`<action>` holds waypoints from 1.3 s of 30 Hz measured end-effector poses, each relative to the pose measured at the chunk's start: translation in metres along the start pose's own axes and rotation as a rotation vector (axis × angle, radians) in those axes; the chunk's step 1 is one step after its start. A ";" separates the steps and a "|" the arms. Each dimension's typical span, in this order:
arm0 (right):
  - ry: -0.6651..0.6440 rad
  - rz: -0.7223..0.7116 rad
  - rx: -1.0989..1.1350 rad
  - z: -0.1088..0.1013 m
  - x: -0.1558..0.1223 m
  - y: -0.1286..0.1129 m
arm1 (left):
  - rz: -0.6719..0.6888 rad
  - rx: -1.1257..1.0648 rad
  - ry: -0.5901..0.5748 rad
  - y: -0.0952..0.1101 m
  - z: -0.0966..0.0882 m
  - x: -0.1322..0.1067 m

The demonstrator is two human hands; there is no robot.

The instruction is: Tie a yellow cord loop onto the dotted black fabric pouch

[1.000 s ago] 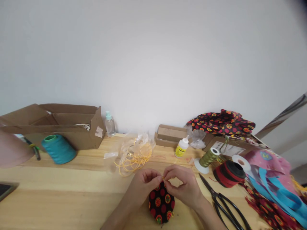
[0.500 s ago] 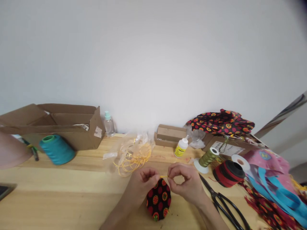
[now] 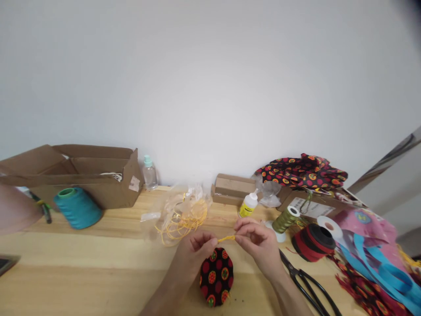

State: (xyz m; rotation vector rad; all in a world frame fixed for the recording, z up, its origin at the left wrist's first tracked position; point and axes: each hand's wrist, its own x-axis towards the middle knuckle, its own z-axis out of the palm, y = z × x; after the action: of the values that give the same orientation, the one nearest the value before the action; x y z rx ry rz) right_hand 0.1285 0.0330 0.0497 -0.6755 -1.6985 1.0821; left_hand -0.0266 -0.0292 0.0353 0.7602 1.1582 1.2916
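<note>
A short length of yellow cord is stretched between my two hands, and it looks twisted or doubled. My left hand pinches its left end between thumb and forefinger. The other end is pinched in the fingertips of my right hand. Just below the cord lies a rounded black fabric piece patterned with red, orange and green fruit-like motifs. It sits close to my left fingers; whether the cord is joined to it I cannot tell. A small yellow thread end shows at its lower right edge.
Yellow cord in a plastic bag lies beyond my hands. A glue bottle, olive thread spool, red-black spool and black scissors stand or lie rightward. At left are a teal thread cone and an open cardboard box.
My right hand has moved slightly right and up, away from the left, so a longer stretch of yellow cord shows between them. The patterned fabric piece stays nearly in place.
</note>
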 end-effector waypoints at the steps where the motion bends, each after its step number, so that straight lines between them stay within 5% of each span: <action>1: 0.041 0.036 0.051 0.000 0.000 0.003 | -0.012 -0.017 -0.011 -0.001 -0.001 0.000; 9: 0.325 0.239 0.481 0.000 0.001 0.026 | 0.004 -0.023 -0.008 -0.003 -0.008 0.004; 19: 0.019 0.096 0.042 0.018 -0.005 0.015 | 0.145 0.156 0.024 -0.004 0.000 0.001; 30: 0.061 0.136 0.125 0.025 -0.005 0.022 | 0.306 0.240 0.058 -0.007 0.007 -0.002; 39: 0.294 0.051 0.128 0.027 -0.005 0.026 | 0.297 0.114 0.121 -0.024 -0.002 0.013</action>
State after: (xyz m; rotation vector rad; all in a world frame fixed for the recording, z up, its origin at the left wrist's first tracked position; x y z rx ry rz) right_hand 0.1039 0.0316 0.0209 -0.7590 -1.3563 1.0606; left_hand -0.0216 -0.0215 0.0097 0.9769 1.2575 1.5446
